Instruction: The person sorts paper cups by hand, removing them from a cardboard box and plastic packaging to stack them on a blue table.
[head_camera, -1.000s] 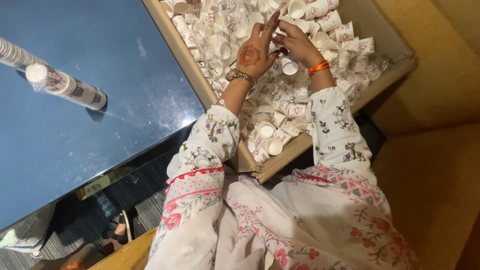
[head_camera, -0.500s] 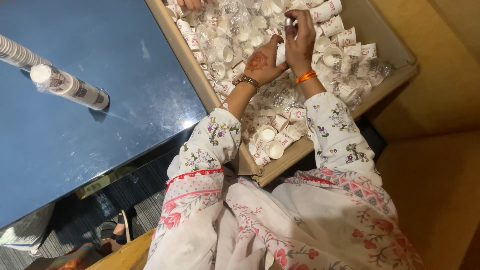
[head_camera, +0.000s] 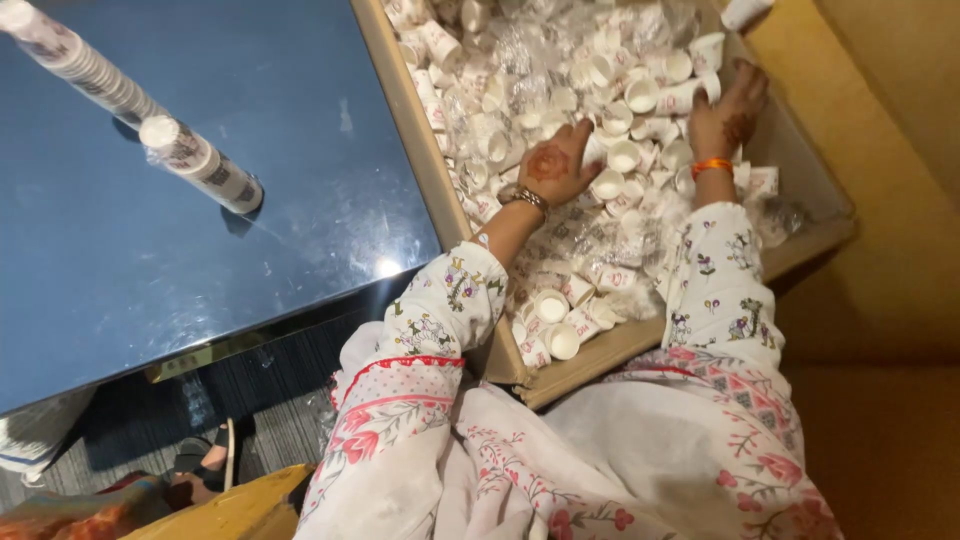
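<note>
Blue and glossy, the table top (head_camera: 200, 200) fills the left of the view, with a wrapped stack of paper cups (head_camera: 203, 165) lying on it and a longer stack (head_camera: 75, 60) running off the top left corner. Beside it, the cardboard box (head_camera: 420, 170) holds a loose heap of small white paper cups (head_camera: 620, 150) mixed with crumpled clear wrap (head_camera: 590, 235). Both arms in flowered white sleeves reach into it. Half a second ago the two hands were lifted together over the heap, the right one pinching a cup above the left palm; now they have parted and dropped onto the pile, so that cup seems to have been let go and the hands look to be sorting among the loose cups. The left hand (head_camera: 555, 165) lies palm down, fingers spread flat on the cups, gripping nothing. The right hand (head_camera: 730, 110) rests further right, fingers curled loosely over a cup near the box wall; whether it grips it I cannot tell.
</note>
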